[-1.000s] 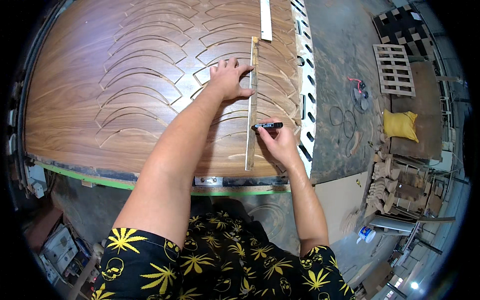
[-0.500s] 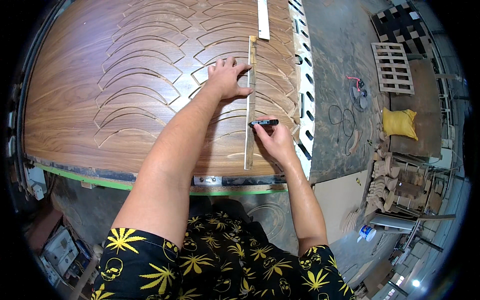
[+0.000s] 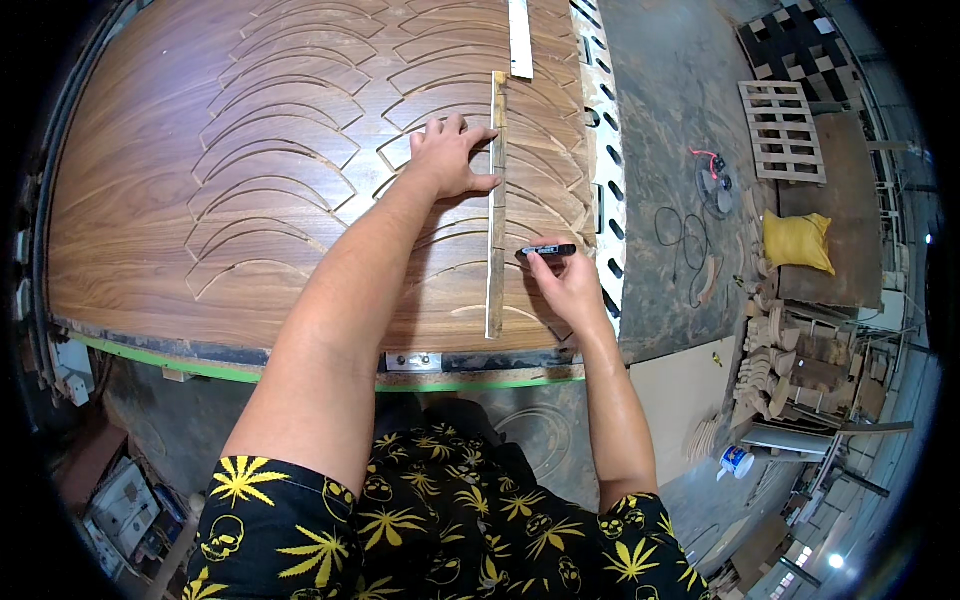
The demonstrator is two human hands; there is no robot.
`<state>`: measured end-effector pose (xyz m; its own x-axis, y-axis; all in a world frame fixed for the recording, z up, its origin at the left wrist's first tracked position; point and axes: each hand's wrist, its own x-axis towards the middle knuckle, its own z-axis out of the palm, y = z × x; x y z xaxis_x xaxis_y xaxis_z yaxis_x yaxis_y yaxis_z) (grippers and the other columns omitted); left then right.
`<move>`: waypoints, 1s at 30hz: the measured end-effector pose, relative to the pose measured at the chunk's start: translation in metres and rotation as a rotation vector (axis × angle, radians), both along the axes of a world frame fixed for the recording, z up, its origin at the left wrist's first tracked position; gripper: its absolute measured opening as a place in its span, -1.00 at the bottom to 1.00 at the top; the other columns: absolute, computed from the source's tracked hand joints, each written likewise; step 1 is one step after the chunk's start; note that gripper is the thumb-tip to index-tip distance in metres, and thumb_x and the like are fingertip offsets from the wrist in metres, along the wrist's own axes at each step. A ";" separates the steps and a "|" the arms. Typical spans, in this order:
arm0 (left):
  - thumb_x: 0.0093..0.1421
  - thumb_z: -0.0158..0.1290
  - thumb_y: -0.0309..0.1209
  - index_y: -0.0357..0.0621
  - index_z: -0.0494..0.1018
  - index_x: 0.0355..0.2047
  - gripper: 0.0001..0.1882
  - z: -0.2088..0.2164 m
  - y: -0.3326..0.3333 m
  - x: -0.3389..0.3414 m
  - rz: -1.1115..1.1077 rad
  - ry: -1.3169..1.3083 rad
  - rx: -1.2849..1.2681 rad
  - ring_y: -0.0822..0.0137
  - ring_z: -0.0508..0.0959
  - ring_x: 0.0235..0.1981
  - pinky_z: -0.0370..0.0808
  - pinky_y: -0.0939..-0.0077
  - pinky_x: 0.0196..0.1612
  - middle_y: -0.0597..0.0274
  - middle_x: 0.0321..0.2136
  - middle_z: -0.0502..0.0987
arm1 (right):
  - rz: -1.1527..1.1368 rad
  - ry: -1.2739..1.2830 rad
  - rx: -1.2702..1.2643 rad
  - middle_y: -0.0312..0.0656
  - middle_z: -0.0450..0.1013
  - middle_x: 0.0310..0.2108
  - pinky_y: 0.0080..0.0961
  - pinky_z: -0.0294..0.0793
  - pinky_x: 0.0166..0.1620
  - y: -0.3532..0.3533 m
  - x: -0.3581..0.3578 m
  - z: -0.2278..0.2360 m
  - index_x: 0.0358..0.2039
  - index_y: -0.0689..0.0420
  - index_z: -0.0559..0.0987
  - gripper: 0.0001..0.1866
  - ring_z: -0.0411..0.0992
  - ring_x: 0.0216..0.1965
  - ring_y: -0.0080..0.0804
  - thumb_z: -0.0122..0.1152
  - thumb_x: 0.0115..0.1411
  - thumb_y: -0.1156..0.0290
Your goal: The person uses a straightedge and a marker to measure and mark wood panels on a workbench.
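Observation:
A wood-grain panel (image 3: 130, 200) with rows of curved cut-outs lies in front of me. Across its right part runs a narrow wooden strip (image 3: 497, 215) with a pale edge. My left hand (image 3: 450, 158) is spread on the panel, thumb and fingertips against the strip's left side. In my right hand (image 3: 568, 285) a black marker (image 3: 546, 250) is pinched, lying nearly level, its tip a little right of the strip and apart from it. Beyond the strip's far end lies a white strip (image 3: 521, 40).
A white slotted metal rail (image 3: 606, 170) borders the panel on the right. On the floor past it are a fan-like round item (image 3: 716, 190) with cable, a slatted pallet (image 3: 782, 130), a yellow sack (image 3: 798, 242) and stacked curved wood pieces (image 3: 765, 365).
My right hand has drawn the marker off the strip, moving slightly to the right. The left hand stays in place against the strip.

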<state>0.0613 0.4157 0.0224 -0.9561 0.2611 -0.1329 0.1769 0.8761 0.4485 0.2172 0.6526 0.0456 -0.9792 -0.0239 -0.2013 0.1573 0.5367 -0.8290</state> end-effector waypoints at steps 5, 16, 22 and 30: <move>-0.07 0.43 0.21 0.57 0.44 0.32 -0.12 0.001 -0.002 0.000 -0.004 -0.010 0.011 -0.04 0.30 0.30 0.28 -0.15 0.25 0.15 0.22 0.37 | 0.023 -0.104 -0.048 -0.26 0.66 -0.28 -0.57 0.57 -0.17 -0.016 0.013 0.029 -0.05 0.24 0.65 -0.80 0.57 -0.26 -0.61 0.34 0.37 0.44; -0.07 0.42 0.21 0.57 0.44 0.32 -0.11 -0.001 -0.001 0.001 -0.004 0.016 0.000 -0.03 0.32 0.27 0.27 -0.13 0.24 0.15 0.21 0.38 | 0.081 -0.069 0.050 -0.19 0.62 -0.46 -0.45 0.57 -0.29 -0.028 0.031 0.024 -0.08 0.21 0.65 -0.74 0.55 -0.43 -0.50 0.36 0.36 0.30; -0.07 0.43 0.21 0.57 0.44 0.32 -0.11 -0.001 -0.002 0.001 -0.003 0.013 -0.004 -0.03 0.32 0.26 0.28 -0.11 0.24 0.16 0.20 0.38 | 0.068 -0.108 0.026 -0.17 0.62 -0.45 -0.45 0.57 -0.27 -0.030 0.034 0.022 -0.07 0.22 0.65 -0.73 0.56 -0.42 -0.49 0.35 0.36 0.29; -0.07 0.43 0.21 0.57 0.45 0.31 -0.12 0.001 -0.002 0.001 -0.010 0.018 -0.001 -0.02 0.32 0.26 0.28 -0.10 0.24 0.16 0.20 0.38 | 0.055 -0.136 0.050 -0.13 0.64 -0.43 -0.43 0.60 -0.24 -0.027 0.037 0.020 -0.09 0.23 0.66 -0.72 0.59 -0.39 -0.46 0.35 0.36 0.28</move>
